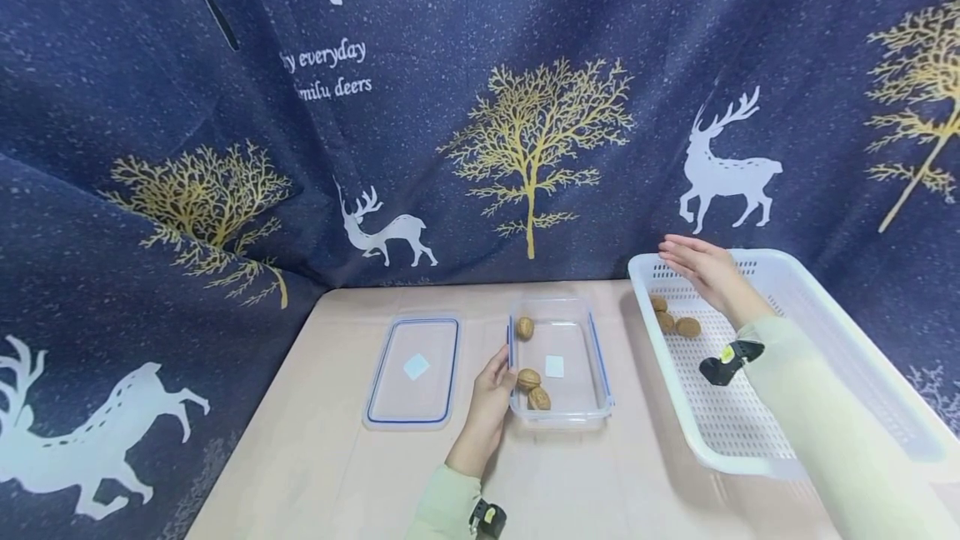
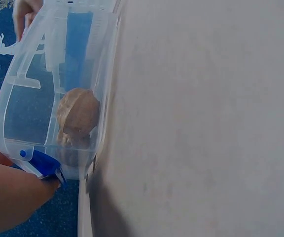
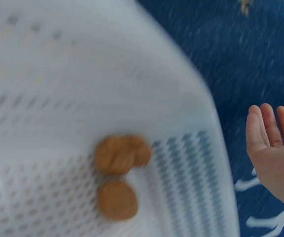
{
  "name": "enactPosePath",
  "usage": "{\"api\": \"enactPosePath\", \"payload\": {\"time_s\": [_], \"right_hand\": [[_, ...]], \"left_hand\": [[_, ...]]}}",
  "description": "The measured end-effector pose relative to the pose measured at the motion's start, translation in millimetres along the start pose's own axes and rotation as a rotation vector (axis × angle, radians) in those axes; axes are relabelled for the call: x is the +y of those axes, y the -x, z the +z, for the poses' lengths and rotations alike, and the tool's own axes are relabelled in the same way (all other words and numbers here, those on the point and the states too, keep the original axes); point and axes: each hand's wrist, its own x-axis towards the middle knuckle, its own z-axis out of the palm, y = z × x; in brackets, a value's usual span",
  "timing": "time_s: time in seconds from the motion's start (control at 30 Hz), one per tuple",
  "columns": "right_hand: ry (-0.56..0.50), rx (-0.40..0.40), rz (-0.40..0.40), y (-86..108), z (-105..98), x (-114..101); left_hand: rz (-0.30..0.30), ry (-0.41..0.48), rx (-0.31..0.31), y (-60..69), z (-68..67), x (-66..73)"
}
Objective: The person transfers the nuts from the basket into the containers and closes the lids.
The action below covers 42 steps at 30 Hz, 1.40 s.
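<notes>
A clear plastic food container (image 1: pixel 558 417) with blue latch flaps stands on the table, three walnuts (image 1: pixel 528 379) in it along its left side. My left hand (image 1: pixel 489 397) holds that container's left wall, and the left wrist view shows its fingers beside a blue latch (image 2: pixel 44 163). The right hand (image 1: pixel 705 273) is raised over the far left part of a white perforated basket (image 1: pixel 678 407), its fingers straight and nothing in them. Three walnuts (image 3: pixel 117 200) lie below it in the basket's far left corner.
Left of the container, its transparent lid (image 1: pixel 412 369) with a blue seal lies flat on the pale table (image 1: pixel 315 457). A dark blue curtain (image 1: pixel 480 215) printed with deer and trees hangs along the table's back and left.
</notes>
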Motion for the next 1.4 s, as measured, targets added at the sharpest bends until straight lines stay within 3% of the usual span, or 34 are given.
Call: {"api": "enactPosePath", "payload": {"time_s": [0.23, 0.43, 0.57, 0.73, 0.93, 1.0, 1.23, 1.4], "right_hand": [[-0.069, 0.002, 0.019, 4.6, -38.6, 18.1], [-0.048, -0.030, 0.044, 13.2, -59.7, 29.3], [0.089, -0.082, 0.058, 19.2, -70.0, 34.1], [0.257, -0.102, 0.147, 20.0, -78.9, 39.0], [0.607, -0.147, 0.216, 24.3, -86.9, 45.7], [0.613, -0.153, 0.228, 26.2, -90.3, 48.5], [0.429, -0.246, 0.294, 28.2, -100.8, 56.4], [0.457, -0.262, 0.319, 26.3, -102.2, 60.2]], "left_hand": [[-0.012, -0.017, 0.000, -0.1, -0.1, -0.1], [0.008, -0.004, -0.004, 1.0, 0.5, 1.8], [0.007, -0.008, -0.006, 1.6, 0.5, 3.6], [-0.009, -0.034, -0.005, -0.8, -0.8, 0.8], [-0.011, -0.039, -0.005, -1.3, -1.1, -1.0], [-0.006, -0.038, -0.004, -0.5, -0.9, -0.4], [0.006, -0.031, 0.003, -0.6, -0.5, -1.8], [0.008, -0.027, 0.004, -1.2, -0.4, -3.4]]}}
